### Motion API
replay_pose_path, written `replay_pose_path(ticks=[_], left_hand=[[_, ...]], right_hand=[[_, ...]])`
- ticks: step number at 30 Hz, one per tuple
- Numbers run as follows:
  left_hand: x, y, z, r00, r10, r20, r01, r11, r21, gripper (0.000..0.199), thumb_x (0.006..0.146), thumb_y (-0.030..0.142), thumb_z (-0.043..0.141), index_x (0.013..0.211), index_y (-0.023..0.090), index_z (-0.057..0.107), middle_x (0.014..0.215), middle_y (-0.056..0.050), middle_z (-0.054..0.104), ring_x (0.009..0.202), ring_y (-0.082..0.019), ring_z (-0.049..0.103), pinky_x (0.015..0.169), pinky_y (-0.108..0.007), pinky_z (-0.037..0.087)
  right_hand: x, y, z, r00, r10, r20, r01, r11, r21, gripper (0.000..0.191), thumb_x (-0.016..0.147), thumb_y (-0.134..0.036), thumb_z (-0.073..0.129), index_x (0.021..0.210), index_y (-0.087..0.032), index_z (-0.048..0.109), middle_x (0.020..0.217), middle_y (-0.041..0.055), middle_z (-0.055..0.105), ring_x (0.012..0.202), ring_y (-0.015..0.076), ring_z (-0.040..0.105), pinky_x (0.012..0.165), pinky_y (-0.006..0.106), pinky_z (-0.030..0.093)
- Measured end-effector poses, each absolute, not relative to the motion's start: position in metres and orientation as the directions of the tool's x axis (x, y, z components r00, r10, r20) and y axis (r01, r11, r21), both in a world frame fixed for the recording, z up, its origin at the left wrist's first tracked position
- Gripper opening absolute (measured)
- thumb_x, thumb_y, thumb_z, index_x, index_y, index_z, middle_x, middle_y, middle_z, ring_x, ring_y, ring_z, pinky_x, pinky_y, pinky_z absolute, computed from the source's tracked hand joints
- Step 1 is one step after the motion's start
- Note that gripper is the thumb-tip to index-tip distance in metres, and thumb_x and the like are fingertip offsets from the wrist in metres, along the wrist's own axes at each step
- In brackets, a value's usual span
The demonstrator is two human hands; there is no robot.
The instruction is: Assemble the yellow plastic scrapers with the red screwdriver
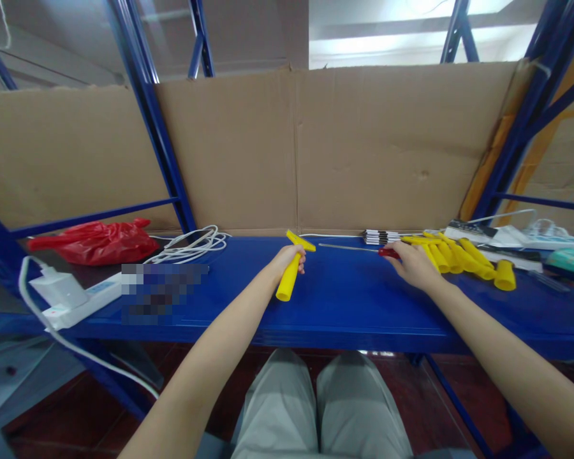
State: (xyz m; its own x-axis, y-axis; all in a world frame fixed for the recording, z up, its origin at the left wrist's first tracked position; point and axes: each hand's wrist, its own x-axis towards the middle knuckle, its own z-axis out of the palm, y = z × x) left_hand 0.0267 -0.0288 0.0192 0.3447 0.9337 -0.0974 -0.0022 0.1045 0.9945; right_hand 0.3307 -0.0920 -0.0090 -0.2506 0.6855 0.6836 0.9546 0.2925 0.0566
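My left hand (pixel 293 256) is closed around a yellow T-shaped plastic piece (pixel 287 280) with a thick round handle. Its narrow crossbar (pixel 301 240) points up and away from me, and the handle's end points toward me. In my right hand (pixel 415 264) is a screwdriver (pixel 348 247), gripped by its red handle. The long metal shaft points left, and its tip ends a little right of the crossbar, apart from it. Just beyond my right hand lies a pile of similar yellow pieces (pixel 459 256), partly hidden by the hand.
On the left of the blue table (pixel 354 306) are a red plastic bag (pixel 100 242), a coiled white cable (pixel 191 245) and a power strip (pixel 88 301). Black-and-white small items (pixel 381 237) lie at the back. Cardboard (pixel 363 146) walls the rear between blue posts.
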Motion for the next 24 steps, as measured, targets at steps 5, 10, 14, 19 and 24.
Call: replay_pose_path(ticks=[5,10,14,19,24], left_hand=[[0.028,-0.033,0.020,0.348,0.932,-0.101,0.075,0.080,0.994,0.010,0.071,0.009,0.042,0.067,0.018,0.042,0.037,0.007,0.040,0.029,-0.008,0.037,0.035,-0.019,0.036],[0.029,-0.038,0.021,0.381,0.922,-0.071,0.143,0.017,0.990,0.011,0.069,0.007,0.041,0.072,0.017,0.045,0.038,0.007,0.041,0.029,-0.007,0.038,0.036,-0.019,0.037],[0.030,-0.039,0.019,0.392,0.919,-0.052,0.208,-0.033,0.978,0.014,0.069,0.006,0.042,0.078,0.016,0.046,0.039,0.008,0.041,0.029,-0.008,0.038,0.034,-0.020,0.037],[0.031,-0.038,0.018,0.375,0.926,-0.036,0.244,-0.061,0.968,0.017,0.070,0.006,0.042,0.083,0.015,0.047,0.041,0.008,0.041,0.030,-0.008,0.039,0.035,-0.020,0.038],[0.031,-0.040,0.020,0.370,0.928,-0.034,0.246,-0.063,0.967,0.016,0.072,0.007,0.042,0.084,0.015,0.047,0.043,0.008,0.041,0.030,-0.007,0.038,0.035,-0.020,0.038]], right_hand=[[0.325,-0.093,-0.009,-0.300,0.691,0.658,0.942,0.323,0.090,0.019,0.088,-0.029,0.039,0.093,-0.019,0.055,0.091,0.0111,0.066,0.084,0.0250,0.060,0.068,0.036,0.039],[0.325,-0.094,-0.008,-0.294,0.687,0.665,0.945,0.314,0.093,0.020,0.088,-0.030,0.039,0.092,-0.020,0.055,0.090,0.0110,0.066,0.083,0.0248,0.059,0.067,0.035,0.037],[0.324,-0.095,-0.008,-0.293,0.691,0.661,0.945,0.313,0.092,0.020,0.088,-0.029,0.039,0.092,-0.019,0.056,0.089,0.0112,0.066,0.083,0.0247,0.059,0.067,0.035,0.037],[0.324,-0.094,-0.008,-0.297,0.698,0.651,0.946,0.310,0.100,0.020,0.087,-0.029,0.040,0.092,-0.018,0.055,0.089,0.0113,0.066,0.083,0.0248,0.059,0.067,0.034,0.037],[0.324,-0.094,-0.009,-0.303,0.691,0.657,0.944,0.313,0.106,0.018,0.087,-0.028,0.040,0.091,-0.019,0.055,0.090,0.0105,0.066,0.083,0.0243,0.059,0.067,0.034,0.037]])
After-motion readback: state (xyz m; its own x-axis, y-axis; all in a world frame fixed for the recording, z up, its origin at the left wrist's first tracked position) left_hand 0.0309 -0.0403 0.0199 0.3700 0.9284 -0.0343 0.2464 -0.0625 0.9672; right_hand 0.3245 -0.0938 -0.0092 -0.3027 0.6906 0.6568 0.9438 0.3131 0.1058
